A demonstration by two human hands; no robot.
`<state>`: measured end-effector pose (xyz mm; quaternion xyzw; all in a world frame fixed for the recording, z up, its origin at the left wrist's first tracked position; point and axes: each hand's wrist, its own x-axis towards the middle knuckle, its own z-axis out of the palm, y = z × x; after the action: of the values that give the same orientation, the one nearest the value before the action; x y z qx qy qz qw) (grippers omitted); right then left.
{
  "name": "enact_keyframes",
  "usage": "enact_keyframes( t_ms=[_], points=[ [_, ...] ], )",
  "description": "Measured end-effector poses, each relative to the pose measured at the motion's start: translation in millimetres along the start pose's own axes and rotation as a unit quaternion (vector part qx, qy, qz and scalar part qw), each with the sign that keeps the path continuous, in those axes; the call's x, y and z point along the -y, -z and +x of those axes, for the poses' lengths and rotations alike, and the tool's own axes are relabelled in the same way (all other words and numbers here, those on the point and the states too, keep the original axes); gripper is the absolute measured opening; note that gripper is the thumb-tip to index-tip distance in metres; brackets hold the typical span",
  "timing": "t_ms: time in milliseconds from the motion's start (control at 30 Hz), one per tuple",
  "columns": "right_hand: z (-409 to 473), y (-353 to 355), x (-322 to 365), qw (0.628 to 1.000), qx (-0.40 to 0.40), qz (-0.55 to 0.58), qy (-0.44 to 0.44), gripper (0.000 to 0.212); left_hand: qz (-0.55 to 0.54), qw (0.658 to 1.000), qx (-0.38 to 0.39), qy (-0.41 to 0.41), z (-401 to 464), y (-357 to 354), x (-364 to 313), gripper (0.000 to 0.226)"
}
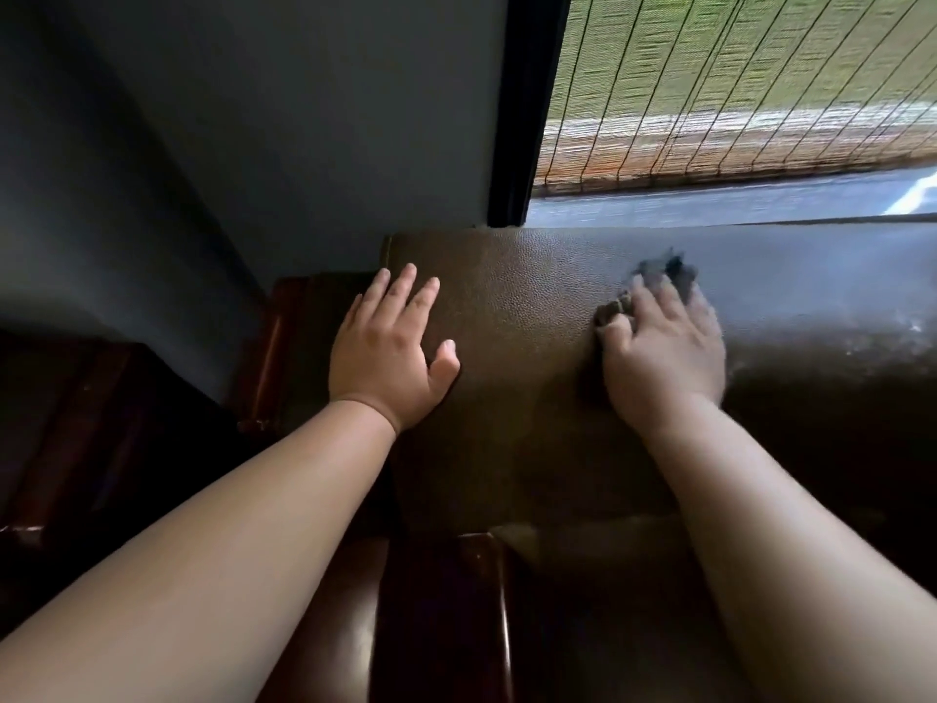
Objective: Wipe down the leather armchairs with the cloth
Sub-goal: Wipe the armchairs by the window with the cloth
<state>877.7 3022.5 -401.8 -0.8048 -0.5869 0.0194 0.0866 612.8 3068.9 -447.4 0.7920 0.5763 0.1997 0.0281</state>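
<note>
A dark brown leather armchair (pixel 527 317) fills the lower middle, its backrest top running to the right under a window. My left hand (pixel 390 352) lies flat on the left end of the backrest top, fingers straight and spread. My right hand (pixel 659 347), blurred by motion, presses a dark cloth (pixel 669 274) against the leather further right. Most of the cloth is hidden under the hand; only dark scraps show past the fingertips and by the thumb.
A grey wall (pixel 284 124) stands behind the chair on the left. A window with a woven bamboo blind (pixel 735 83) and a black frame (pixel 527 109) is at the upper right. Glossy dark wooden armrests (pixel 487 616) and wooden furniture (pixel 274 347) sit low and left.
</note>
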Motion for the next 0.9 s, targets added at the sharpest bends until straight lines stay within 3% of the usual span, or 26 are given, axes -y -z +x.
enact_keyframes(
  t_ms=[100,200,333,433,533,600,700,800,867,900],
  points=[
    [-31.0,-20.8,69.1,0.984,0.011,-0.01,0.177,0.071,-0.029,1.0,-0.009,0.0,-2.1,-1.2,1.2,0.074],
    [-37.3,-19.5,66.5,0.967,0.048,-0.018,0.249,0.068,-0.06,0.998,-0.008,0.005,-1.0,-0.3,4.3,0.073],
    [-13.7,-0.4,22.0,0.988,0.065,-0.037,0.135,0.079,-0.141,0.989,0.038,0.022,-4.4,13.2,6.0,0.078],
    [-21.5,-2.8,54.8,0.998,0.059,-0.011,0.031,0.071,-0.151,0.982,0.099,0.052,-29.3,22.5,44.7,0.073],
    [-57.7,-19.6,137.2,0.988,0.057,-0.004,0.145,0.074,-0.004,0.981,0.191,0.03,-55.2,23.5,97.1,0.076],
    [-74.3,-31.0,163.1,0.976,0.066,-0.008,0.206,0.077,0.03,0.985,0.171,0.016,-62.0,18.2,106.6,0.079],
    [-58.5,-28.3,129.7,0.967,0.049,-0.032,0.248,0.077,0.043,0.992,0.114,0.018,-65.7,10.3,101.5,0.08],
    [-16.9,-9.8,79.4,0.99,0.051,-0.036,0.125,0.082,0.057,0.992,0.111,0.019,-67.3,4.6,103.2,0.082],
    [-10.2,-16.0,92.6,0.998,0.029,-0.018,0.044,0.076,0.063,0.993,0.103,0.018,-66.1,1.8,104.7,0.083],
    [-19.9,-23.0,115.2,0.999,0.018,-0.011,0.047,0.072,0.059,0.993,0.102,0.016,-65.5,2.5,104.7,0.084]
  ],
)
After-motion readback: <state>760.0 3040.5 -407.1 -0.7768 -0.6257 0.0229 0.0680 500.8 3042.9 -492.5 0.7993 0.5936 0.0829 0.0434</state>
